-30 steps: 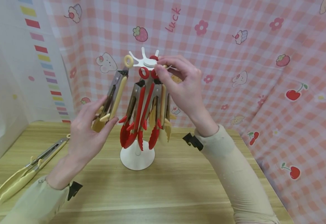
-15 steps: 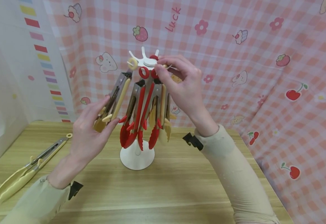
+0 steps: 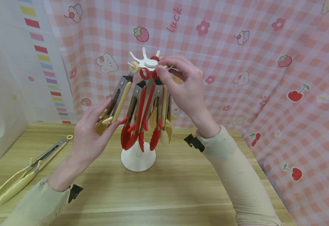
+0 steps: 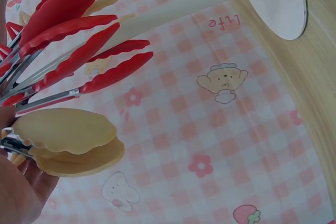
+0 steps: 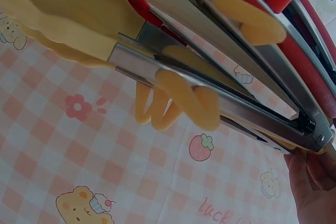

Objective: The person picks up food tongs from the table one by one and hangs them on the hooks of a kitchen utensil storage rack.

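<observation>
My left hand [image 3: 91,136] grips pale yellow kitchen tongs [image 3: 121,102] by their lower part, fingers behind and thumb in front. Their ring [image 3: 134,67] sits around one hook of a white hanging rack [image 3: 150,63]. At the top of this rack my right hand [image 3: 188,83] pinches a hook arm between thumb and fingers; the exact contact is partly hidden. Red tongs [image 3: 143,106] and more yellow tongs [image 3: 168,128] hang from the rack. The left wrist view shows the held tongs' scalloped yellow heads [image 4: 68,140] nearly together, below the red ones.
Another pair of yellow tongs [image 3: 31,169] lies on the wooden table [image 3: 153,201] at the left. The rack's round white base [image 3: 138,161] stands mid-table. Pink checked cloth [image 3: 218,56] hangs behind and to the right, with white cloth [image 3: 6,78] at the left.
My left hand has moved slightly right with the yellow tongs. Their ring has shifted right and slightly down, farther along the rack's hook. The right hand keeps its place.
</observation>
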Tool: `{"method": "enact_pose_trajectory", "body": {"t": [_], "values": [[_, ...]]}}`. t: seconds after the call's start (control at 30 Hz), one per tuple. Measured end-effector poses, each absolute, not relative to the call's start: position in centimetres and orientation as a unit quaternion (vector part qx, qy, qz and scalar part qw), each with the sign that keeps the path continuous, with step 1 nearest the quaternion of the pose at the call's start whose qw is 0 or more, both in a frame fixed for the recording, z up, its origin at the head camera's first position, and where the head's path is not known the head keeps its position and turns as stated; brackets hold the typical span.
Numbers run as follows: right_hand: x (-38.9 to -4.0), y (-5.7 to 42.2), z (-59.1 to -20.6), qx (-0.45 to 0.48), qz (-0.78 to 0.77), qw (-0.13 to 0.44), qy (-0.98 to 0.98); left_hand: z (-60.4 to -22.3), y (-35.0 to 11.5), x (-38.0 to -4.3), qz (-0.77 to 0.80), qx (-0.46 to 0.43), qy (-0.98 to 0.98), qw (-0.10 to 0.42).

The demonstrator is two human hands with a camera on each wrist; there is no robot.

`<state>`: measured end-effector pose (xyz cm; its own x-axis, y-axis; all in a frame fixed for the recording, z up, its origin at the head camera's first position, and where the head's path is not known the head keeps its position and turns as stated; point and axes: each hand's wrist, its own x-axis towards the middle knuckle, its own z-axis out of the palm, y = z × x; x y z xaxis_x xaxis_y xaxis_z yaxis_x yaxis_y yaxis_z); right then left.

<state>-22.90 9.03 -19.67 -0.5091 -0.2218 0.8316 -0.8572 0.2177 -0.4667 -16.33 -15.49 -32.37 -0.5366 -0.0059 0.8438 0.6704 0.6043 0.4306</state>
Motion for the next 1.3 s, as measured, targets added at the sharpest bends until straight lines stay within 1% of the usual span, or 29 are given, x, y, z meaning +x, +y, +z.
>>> {"method": "enact_pose_trajectory", "body": {"t": [0.5,0.73,1.3], "values": [[-23.0,8.9,-19.7,0.381,0.497,0.320,-0.711,-33.9,-16.1,-16.0,-0.390,-0.229,-0.788,0.417],[-23.0,9.0,-19.8,0.383,0.497,0.321,-0.709,-34.2,-16.0,-16.0,-0.391,-0.221,-0.794,0.410],[-23.0,9.0,-19.8,0.384,0.498,0.321,-0.708,-34.7,-15.5,-16.5,-0.409,-0.235,-0.785,0.402]]}}
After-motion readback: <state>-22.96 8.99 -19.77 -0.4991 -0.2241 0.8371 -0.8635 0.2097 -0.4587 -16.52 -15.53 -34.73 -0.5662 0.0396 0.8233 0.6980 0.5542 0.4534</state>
